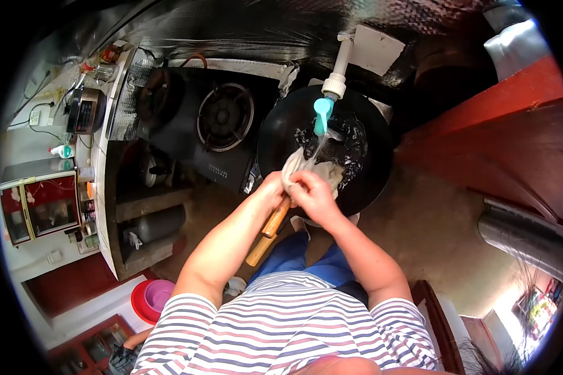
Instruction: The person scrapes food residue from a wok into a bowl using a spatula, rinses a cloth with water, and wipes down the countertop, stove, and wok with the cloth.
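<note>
Over the wok (375, 159), gripping cloth (293, 164) with left hand (274, 189) and right hand (314, 195). Probably soft, soggy-heavy, kinda slippery; best grabbed where bunched up.

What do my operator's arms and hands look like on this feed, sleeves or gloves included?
The left hand and right hand are bare, without gloves. The left sleeve and right sleeve are short, white with dark blue and dull red stripes. No watch or bracelet shows; rings would be hard to make out.
</note>
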Motion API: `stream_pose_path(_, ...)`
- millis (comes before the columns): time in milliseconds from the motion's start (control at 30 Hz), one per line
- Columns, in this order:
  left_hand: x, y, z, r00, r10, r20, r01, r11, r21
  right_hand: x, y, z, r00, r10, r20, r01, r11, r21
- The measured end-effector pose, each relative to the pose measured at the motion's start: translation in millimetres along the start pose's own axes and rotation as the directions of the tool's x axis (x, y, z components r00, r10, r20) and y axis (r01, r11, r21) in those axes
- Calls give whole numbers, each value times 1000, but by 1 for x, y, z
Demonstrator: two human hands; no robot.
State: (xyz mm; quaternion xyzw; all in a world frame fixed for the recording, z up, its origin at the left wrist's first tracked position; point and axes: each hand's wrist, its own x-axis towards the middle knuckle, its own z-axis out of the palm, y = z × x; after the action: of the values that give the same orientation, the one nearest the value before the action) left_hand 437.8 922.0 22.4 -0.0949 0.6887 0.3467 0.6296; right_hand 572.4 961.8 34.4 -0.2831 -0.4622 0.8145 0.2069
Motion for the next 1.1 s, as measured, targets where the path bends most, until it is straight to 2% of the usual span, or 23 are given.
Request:
stream_pose_path(33,-1,0,5,1000,25,4,-24,995,-92,5,13,2,964,-259,-65,215,896,-388)
stream_pose_path(67,-3,2,6,999,-41,-6,41,999,21,16,27,-4,922,-362,-136,249,824,-509)
stream_pose_path(100,3,-3,2,999,-49,21,49,999,3,32,41,-12,865,-465,-189,260,737,-624)
stream_pose_path(167,-5,-7,11,995,-74,66,75,997,-18,56,59,-36,855,-391,-341,70,738,-671)
stream_pose_path(233,-12,-7,20,989,-93,114,94,995,-11,71,67,-57,848,-347,-400,10,766,-643)
stream_pose_path(300,-5,-12,15,988,33,151,-63,978,199,71,62,-74,835,-275,-477,2,868,-496)
stream_pose_path(333,-3,-12,12,991,88,105,-121,922,368,64,48,-81,823,-193,-534,-11,934,-356)
stream_pose_path(367,-2,-13,7,987,148,68,-162,836,525,64,56,-96,764,-290,-576,114,940,-322)
stream_pose_path(400,-11,-10,2,976,216,33,-183,728,660,66,66,-111,758,-134,-638,141,989,-39)
stream_pose_path(433,-11,-13,-6,942,334,24,-203,513,834,62,53,-115,758,-14,-652,139,980,141)
stream_pose_path(500,-8,-33,-34,799,583,147,-340,237,910,65,64,-134,781,79,-620,68,975,211)
stream_pose_path(633,-42,-56,-65,802,590,90,-341,329,881,81,98,-148,763,87,-641,-49,996,76)
stream_pose_path(667,-52,-62,-72,805,587,88,-339,333,880,84,114,-144,792,-200,-577,-137,862,-488)
stream_pose_path(700,-62,-65,-77,832,551,58,-286,338,897,87,123,-138,839,-401,-366,-178,435,-883)
stream_pose_path(733,-72,-66,-81,855,517,29,-235,337,912,79,100,-115,922,-130,-364,-320,273,-907)
stream_pose_path(767,-82,-68,-84,866,501,6,-200,334,921,87,114,-115,945,-24,-326,-316,190,-930)
stream_pose_path(833,-89,-77,-95,901,433,-31,-163,405,900,87,121,-107,996,-37,-79,-75,100,-992)
stream_pose_path(900,-88,-92,-113,862,500,80,-287,351,891,101,110,-128,990,95,-103,-118,177,-977)
stream_pose_path(933,-92,-96,-116,877,475,70,-291,411,864,110,115,-139,929,-231,-289,-237,229,-944)
stream_pose_path(967,-90,-105,-122,871,485,79,-324,446,834,124,126,-165,835,-400,-378,-184,443,-877)
stream_pose_path(1000,-91,-112,-126,858,502,109,-378,473,796,122,81,-155,781,86,-619,-333,895,-296)
stream_pose_path(1033,-92,-119,-129,845,517,140,-429,498,753,128,69,-158,797,223,-561,-282,959,-19)
stream_pose_path(1100,-91,-134,-134,886,449,112,-384,576,722,139,54,-160,845,230,-483,-154,969,193)
